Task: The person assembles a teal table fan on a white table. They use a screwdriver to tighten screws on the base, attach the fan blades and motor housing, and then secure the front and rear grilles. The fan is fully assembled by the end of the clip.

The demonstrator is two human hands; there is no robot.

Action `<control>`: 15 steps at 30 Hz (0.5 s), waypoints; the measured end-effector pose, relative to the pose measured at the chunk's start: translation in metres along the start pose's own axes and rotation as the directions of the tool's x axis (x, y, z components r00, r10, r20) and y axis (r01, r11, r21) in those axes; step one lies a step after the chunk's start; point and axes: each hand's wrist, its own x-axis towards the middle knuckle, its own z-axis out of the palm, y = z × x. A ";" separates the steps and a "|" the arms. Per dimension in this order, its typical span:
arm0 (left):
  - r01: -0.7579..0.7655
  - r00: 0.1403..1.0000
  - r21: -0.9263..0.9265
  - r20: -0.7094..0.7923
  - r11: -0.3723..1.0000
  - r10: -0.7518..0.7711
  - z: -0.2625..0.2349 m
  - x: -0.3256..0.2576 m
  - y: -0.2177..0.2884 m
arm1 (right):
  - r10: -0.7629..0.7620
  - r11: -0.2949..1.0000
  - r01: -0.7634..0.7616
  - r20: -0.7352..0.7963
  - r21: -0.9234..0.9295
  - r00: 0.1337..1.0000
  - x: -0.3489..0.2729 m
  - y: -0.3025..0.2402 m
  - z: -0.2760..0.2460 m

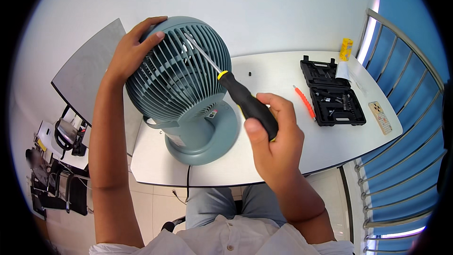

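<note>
My white shirt (226, 241) and blue-grey trousers (226, 203) fill the bottom centre of the frame, just under the near edge of the white rounded table (283, 160). Right of centre my right hand (273, 146) is clamped around the black, yellow-trimmed handle of a long screwdriver (245, 101), its steel shaft slanting up-left into the ribs of the round grey-green plastic desk fan (181, 80). The fan stands on its disc base at the table's left end, tilted slightly. My left hand (134, 49) is spread over the upper-left of the grille, fingers curled on the rim, steadying it.

I judge the risks thus: the tip is deep between ribs where I cannot see it seat, so it could slip and gouge or snap a slat; too much push could tip the fan off its base towards the table's left edge.

Further right lie a small orange screwdriver (304, 102) and an open black plastic tool case (332, 94); a yellow bottle (346, 48) stands beyond.
</note>
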 end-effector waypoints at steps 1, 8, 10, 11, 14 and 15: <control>0.001 1.000 -0.004 0.006 1.000 -0.001 0.000 0.000 0.001 | 0.080 0.997 -0.079 0.070 -0.017 0.994 -0.003 -0.004 -0.003; -0.032 0.999 0.018 0.004 0.999 0.032 0.000 -0.001 0.002 | -0.303 0.811 0.310 0.096 -0.496 0.948 0.009 -0.005 -0.017; -0.027 1.000 0.024 0.013 0.999 0.027 0.000 -0.001 0.007 | -0.345 0.765 0.371 0.152 -0.526 0.926 0.010 0.003 -0.018; -0.014 1.000 0.029 0.020 0.999 0.013 0.001 -0.001 0.010 | -0.368 0.743 0.393 0.159 -0.541 0.916 0.011 0.004 -0.017; -0.016 1.000 0.039 0.013 0.999 0.015 0.002 -0.001 0.009 | -0.413 0.730 0.418 0.137 -0.541 0.900 0.017 0.005 -0.019; -0.023 1.000 0.041 0.005 0.999 0.023 0.003 -0.001 0.008 | -0.402 0.731 0.404 0.131 -0.550 0.906 0.020 0.003 -0.021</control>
